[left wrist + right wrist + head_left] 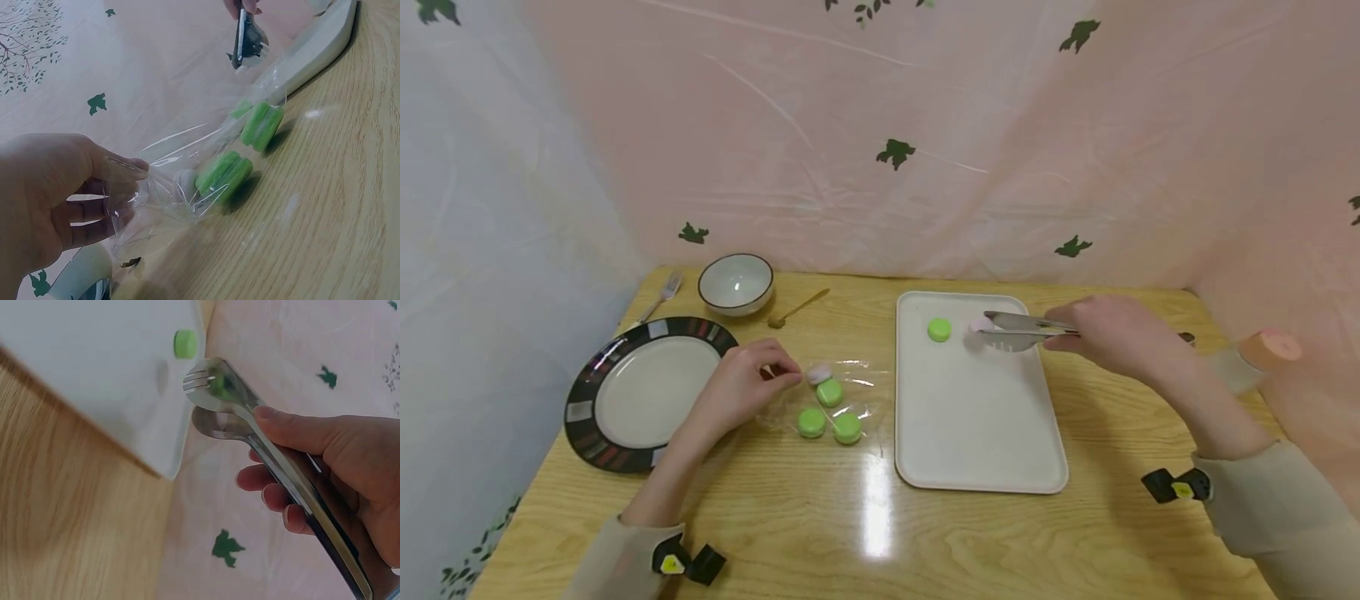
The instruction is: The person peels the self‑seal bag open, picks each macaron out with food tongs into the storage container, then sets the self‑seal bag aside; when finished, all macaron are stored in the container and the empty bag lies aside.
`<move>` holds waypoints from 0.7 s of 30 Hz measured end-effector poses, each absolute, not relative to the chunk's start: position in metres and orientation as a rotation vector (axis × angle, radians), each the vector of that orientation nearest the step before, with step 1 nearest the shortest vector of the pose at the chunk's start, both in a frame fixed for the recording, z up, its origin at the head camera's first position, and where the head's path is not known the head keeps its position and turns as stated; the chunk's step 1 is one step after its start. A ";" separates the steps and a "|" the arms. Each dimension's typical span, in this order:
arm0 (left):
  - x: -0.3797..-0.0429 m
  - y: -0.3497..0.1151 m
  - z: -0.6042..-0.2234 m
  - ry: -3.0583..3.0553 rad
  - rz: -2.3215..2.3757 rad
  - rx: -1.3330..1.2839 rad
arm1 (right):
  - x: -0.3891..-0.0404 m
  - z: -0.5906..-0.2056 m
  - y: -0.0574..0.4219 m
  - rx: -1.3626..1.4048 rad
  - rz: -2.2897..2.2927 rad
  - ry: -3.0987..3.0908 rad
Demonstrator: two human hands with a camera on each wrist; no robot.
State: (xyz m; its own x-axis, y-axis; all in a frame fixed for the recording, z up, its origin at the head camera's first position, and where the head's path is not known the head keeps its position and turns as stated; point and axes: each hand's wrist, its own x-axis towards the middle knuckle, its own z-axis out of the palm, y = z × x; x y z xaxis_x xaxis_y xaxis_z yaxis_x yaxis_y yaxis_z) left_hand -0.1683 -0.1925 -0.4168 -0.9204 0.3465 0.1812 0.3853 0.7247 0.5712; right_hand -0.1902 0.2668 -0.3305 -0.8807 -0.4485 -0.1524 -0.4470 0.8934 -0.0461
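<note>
My left hand (745, 383) pinches the edge of a clear plastic bag (178, 144) between thumb and forefinger. In the bag lie three green macarons (811, 422) and a pale pinkish macaron (819, 374). Over the far right part of a white tray (977, 425), my right hand (1108, 333) grips metal tongs (275, 450) with a slotted, fork-like end. A pale macaron (979, 325) shows at the tongs' tips; whether it is clamped or resting on the tray I cannot tell. Left of it, another green macaron (939, 329) sits on the tray.
A plate (583, 412) with a dark patterned rim is left of my left hand. Behind stand a bowl (736, 285), a small gold spoon (797, 308) and a fork (668, 289). A jar-like container with an orange-pink top (1270, 348) is beyond my right forearm.
</note>
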 end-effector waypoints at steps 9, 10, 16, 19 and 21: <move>-0.168 -0.192 -0.416 -2.867 -0.971 -0.590 | -0.196 -0.341 0.277 -0.632 0.034 2.891; -0.168 -0.192 -0.416 -2.868 -0.970 -0.588 | -0.197 -0.342 0.277 -0.631 0.035 2.888; -0.169 -0.192 -0.416 -2.871 -0.971 -0.585 | -0.200 -0.345 0.277 -0.603 0.037 2.877; -0.169 -0.192 -0.416 -2.868 -0.973 -0.588 | -0.201 -0.346 0.276 -0.601 0.039 2.876; -0.169 -0.193 -0.417 -2.868 -0.973 -0.587 | -0.202 -0.347 0.275 -0.600 0.037 2.873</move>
